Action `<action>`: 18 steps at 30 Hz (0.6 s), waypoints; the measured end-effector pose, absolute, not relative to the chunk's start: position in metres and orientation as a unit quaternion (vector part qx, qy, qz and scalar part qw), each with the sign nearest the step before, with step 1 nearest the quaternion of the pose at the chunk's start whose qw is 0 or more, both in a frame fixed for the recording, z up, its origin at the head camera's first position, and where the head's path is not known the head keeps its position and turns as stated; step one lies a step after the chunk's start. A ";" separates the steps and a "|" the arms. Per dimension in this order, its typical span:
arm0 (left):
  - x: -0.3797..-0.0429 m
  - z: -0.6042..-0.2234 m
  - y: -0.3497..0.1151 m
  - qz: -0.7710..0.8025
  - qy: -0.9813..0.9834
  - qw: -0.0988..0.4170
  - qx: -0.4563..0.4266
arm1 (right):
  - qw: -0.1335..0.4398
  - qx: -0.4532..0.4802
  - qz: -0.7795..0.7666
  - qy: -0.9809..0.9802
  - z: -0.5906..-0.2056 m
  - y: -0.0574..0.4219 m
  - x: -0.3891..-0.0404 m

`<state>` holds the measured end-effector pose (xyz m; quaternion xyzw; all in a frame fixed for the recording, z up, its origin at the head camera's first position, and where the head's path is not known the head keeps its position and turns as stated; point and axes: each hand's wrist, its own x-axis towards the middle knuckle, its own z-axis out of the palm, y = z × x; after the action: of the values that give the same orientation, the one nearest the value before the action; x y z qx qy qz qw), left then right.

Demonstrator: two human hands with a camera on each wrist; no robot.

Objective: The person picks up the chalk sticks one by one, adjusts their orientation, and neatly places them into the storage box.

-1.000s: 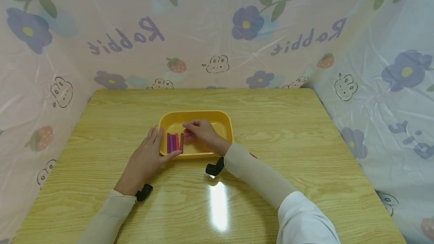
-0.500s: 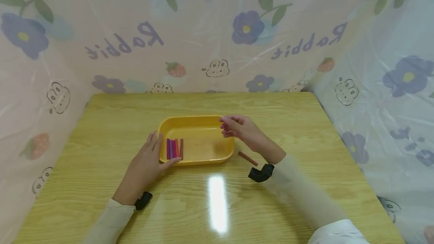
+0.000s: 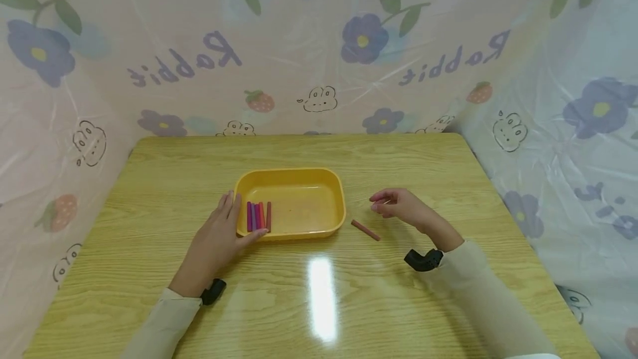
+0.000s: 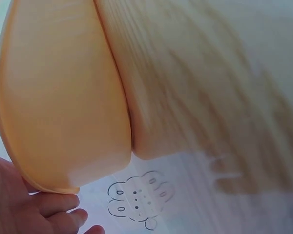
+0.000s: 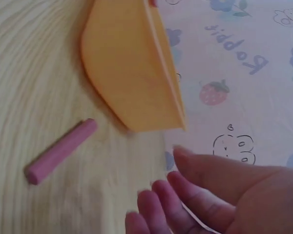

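Observation:
My left hand (image 3: 219,234) holds the left end of a shallow yellow plastic tray (image 3: 329,228), its thumb over the front rim and its fingers along the left side. The left wrist view shows those fingers against the tray's outer wall (image 4: 63,97). Inside, near the thumb, several purple, pink, orange and brown crayons (image 3: 257,216) lie side by side. One reddish-brown crayon (image 3: 366,230) lies slantwise on the table, right of the tray. My right hand (image 3: 406,208) hovers beyond this crayon, fingers loosely bent, holding nothing; the right wrist view shows it apart from the crayon (image 5: 62,152).
The table (image 3: 423,170) has a light wood-grain top. A printed plastic sheet (image 3: 299,43) hangs behind it and along both sides. Each wrist wears a black camera mount (image 3: 423,260). Light reflects off the tabletop in front of the tray.
My right hand has left the inside of the tray and moved right, past its right end, uncovering the loose crayon on the table. The left hand stays at the tray.

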<state>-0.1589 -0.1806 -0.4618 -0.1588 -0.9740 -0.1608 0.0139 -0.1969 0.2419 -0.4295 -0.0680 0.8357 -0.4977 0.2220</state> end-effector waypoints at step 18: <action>-0.160 -0.464 -0.183 -0.154 -0.975 0.012 -0.160 | 0.212 -0.098 -0.328 0.915 -0.452 0.215 -0.185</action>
<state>-0.1598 -0.1825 -0.4639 -0.1604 -0.9748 -0.1543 0.0121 -0.1853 0.2150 -0.4518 -0.0979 0.9153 -0.3281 0.2120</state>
